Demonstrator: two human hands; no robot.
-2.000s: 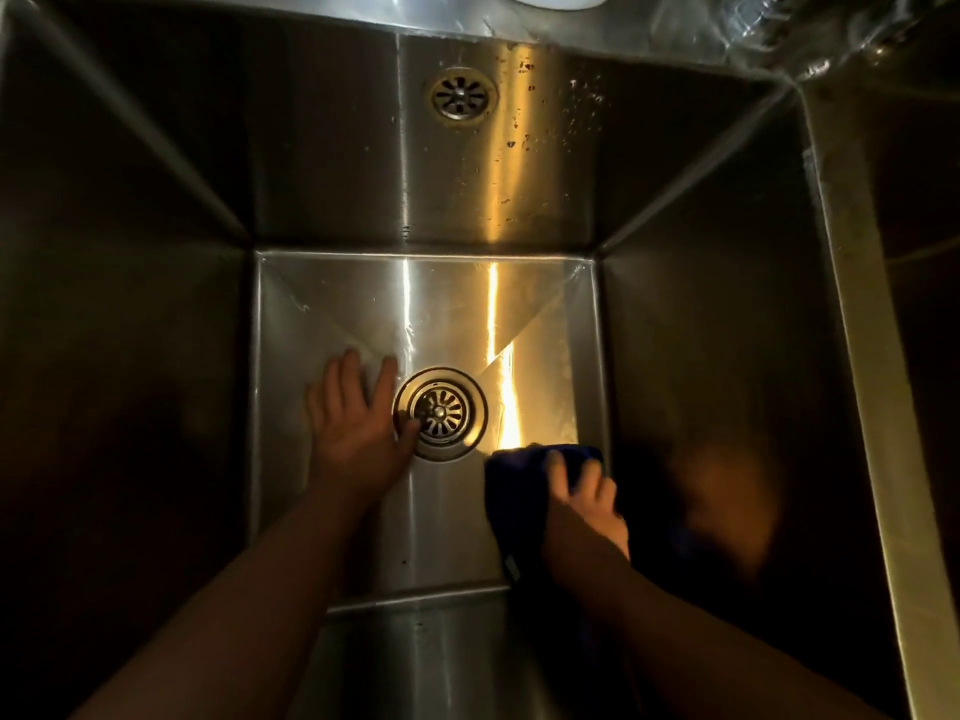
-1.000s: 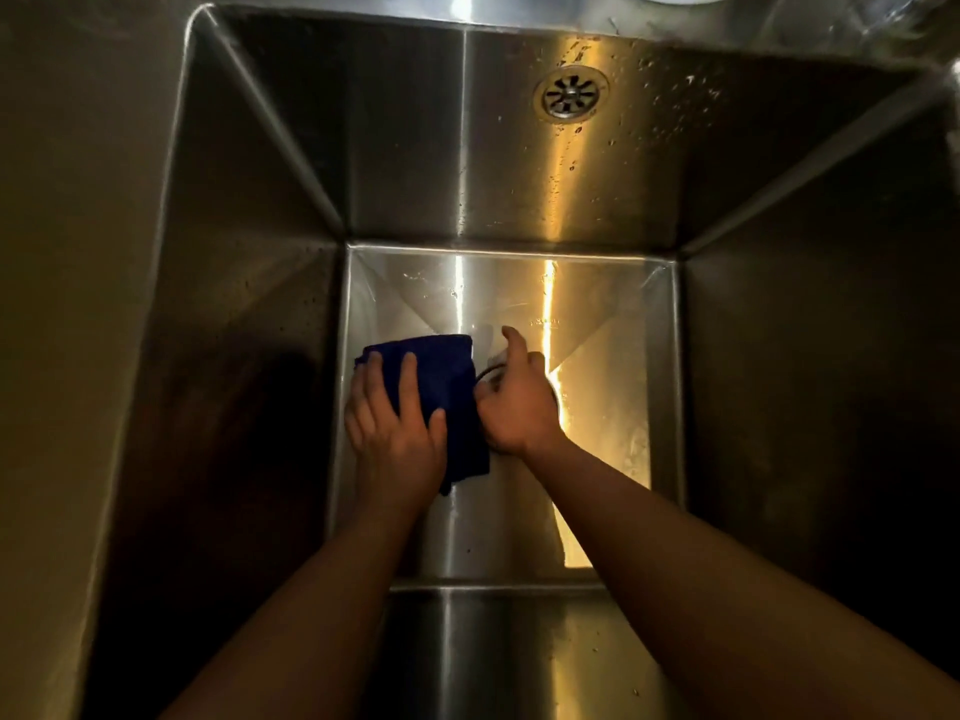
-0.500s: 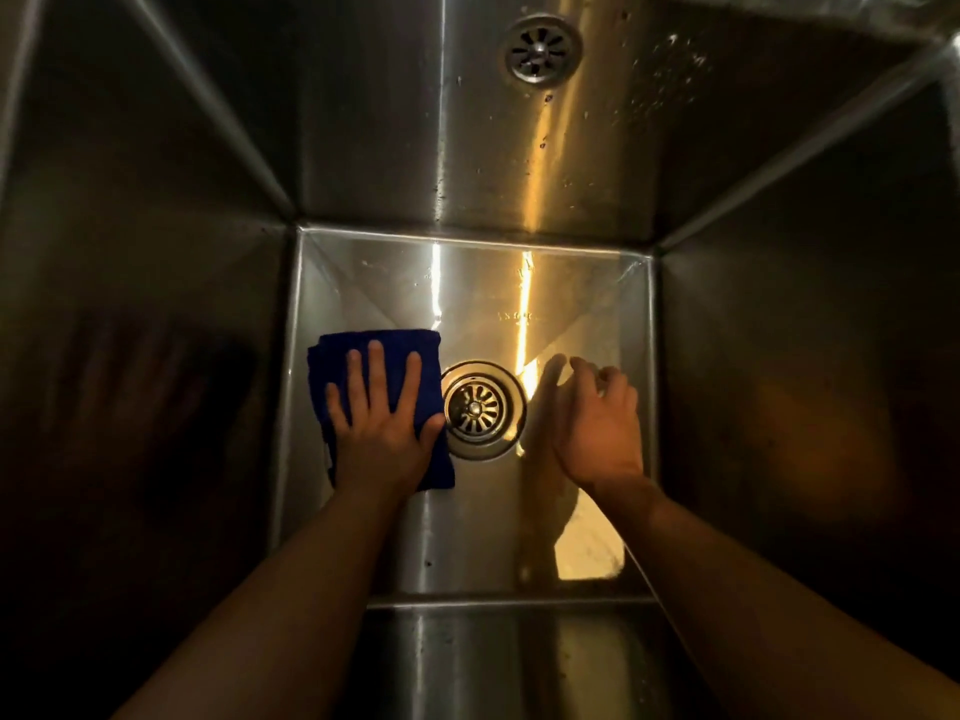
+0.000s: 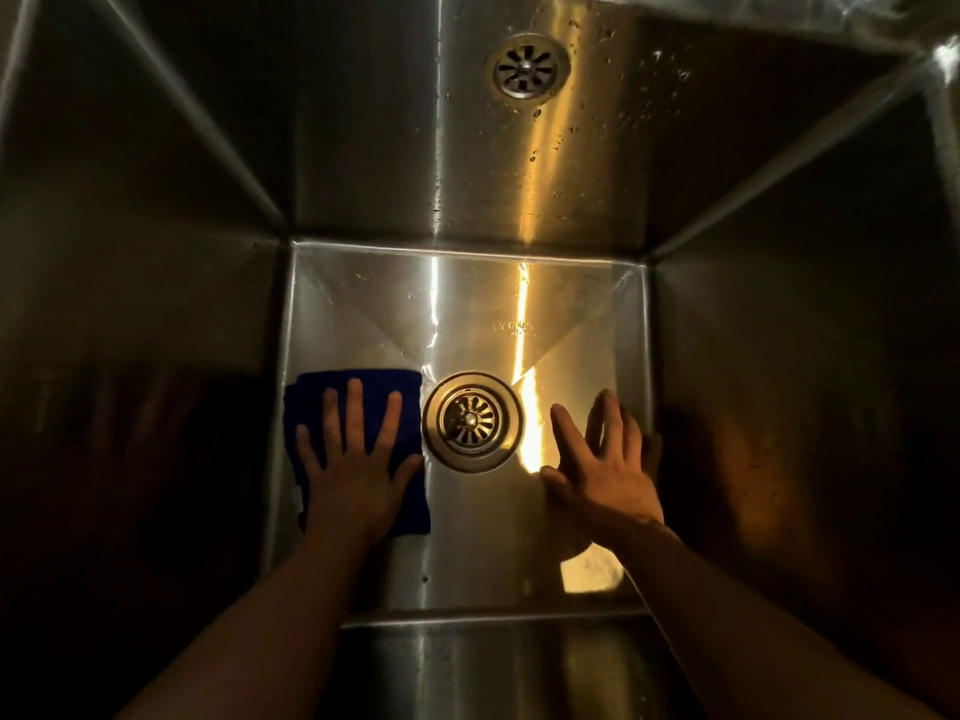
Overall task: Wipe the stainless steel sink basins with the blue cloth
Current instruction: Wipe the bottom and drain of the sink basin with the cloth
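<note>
I look straight down into a deep stainless steel sink basin (image 4: 467,314). A folded blue cloth (image 4: 317,387) lies flat on the basin floor at its left edge, just left of the round drain strainer (image 4: 471,420). My left hand (image 4: 353,459) presses on the cloth with fingers spread and flat. My right hand (image 4: 602,465) rests on the bare floor to the right of the drain, fingers apart, close to the right wall, holding nothing.
An overflow grate (image 4: 525,67) sits high on the back wall, with water droplets around it. Steep dark walls close in on the left (image 4: 130,356) and right (image 4: 805,381). A bright yellow reflection runs down the back wall and floor.
The cloth passed from my right hand to my left and slid to the floor's left edge. My right hand moved from the drain to the right side, fingers now spread.
</note>
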